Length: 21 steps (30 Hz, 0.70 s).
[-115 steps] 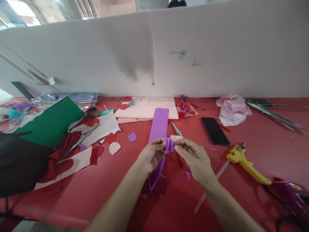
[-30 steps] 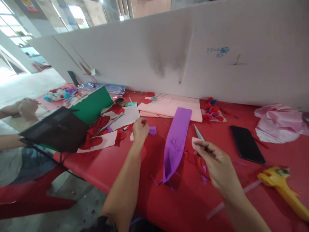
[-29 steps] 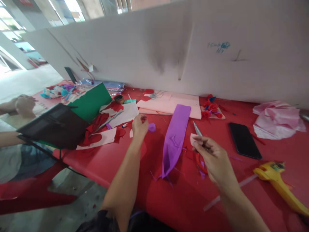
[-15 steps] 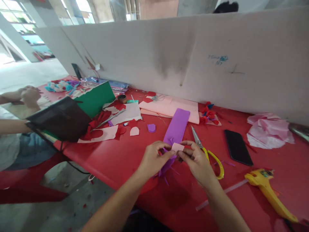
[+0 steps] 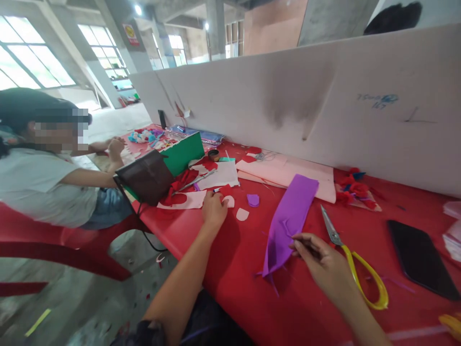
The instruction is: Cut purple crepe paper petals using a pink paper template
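Note:
My left hand (image 5: 214, 210) reaches over the far left part of the table, fingers curled down and their tips hidden. Its thumb side touches or covers part of a pale pink rounded paper piece (image 5: 229, 201). A second pale pink piece (image 5: 242, 214) lies just to the right, beneath a small purple rounded piece (image 5: 253, 200). My right hand (image 5: 317, 252) is closed in a pinch at the right edge of a long purple crepe paper strip (image 5: 295, 206). Whatever sits between those fingertips is too small to make out. Yellow-handled scissors (image 5: 336, 235) lie beyond this hand.
A black phone (image 5: 419, 257) rests at the right. Pink paper sheets (image 5: 288, 173) and red paper flowers (image 5: 356, 190) lie along the white partition (image 5: 248, 96). At left are a green board (image 5: 183, 154), red scraps, a cut pale pink sheet (image 5: 194, 200), and a seated person (image 5: 54, 178).
My hands have parted; the pale pink piece they held together appears to lie on the table. The left hand has moved left to the other pieces. The view has swung left.

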Tool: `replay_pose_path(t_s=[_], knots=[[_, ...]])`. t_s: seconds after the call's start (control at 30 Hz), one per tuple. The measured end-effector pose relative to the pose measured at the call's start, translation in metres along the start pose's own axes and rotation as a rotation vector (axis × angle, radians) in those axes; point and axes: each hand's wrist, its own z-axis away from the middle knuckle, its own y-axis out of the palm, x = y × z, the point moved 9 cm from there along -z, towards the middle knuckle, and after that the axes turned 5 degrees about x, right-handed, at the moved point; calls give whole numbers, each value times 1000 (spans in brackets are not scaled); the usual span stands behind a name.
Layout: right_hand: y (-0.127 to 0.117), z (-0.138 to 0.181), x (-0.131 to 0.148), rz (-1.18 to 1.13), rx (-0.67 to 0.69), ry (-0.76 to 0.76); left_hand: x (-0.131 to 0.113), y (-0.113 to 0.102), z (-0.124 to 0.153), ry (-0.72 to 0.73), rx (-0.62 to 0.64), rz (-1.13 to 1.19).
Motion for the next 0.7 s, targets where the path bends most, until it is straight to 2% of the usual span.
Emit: replay_pose_path(t_s=[0.2,0.3,0.33,0.4,0.43,0.5,0.57,0.63,0.7], knots=[[-4,1,9,73,-40,-45,10,13,-9,-35,54,7],[-6,2,15,19,-67,-92,-1,7,2,2,39,59],[-5,2,17,-19,-71,-104,-12,2,10,57,10,91],[-2,5,26,-107,-59,-146,-55,-12,36,342,-59,199],[0,7,32,-148,-40,-174,-79,-13,53,494,-20,236],[4,11,46,-193,-19,-237,-117,-8,88,722,134,311],[6,16,55,-162,-28,-277,-138,-2,117,816,264,373],[3,17,56,-103,-70,-274,-136,-1,130,754,277,432],[-5,16,50,-92,-141,-226,-116,0,136,597,224,428]])
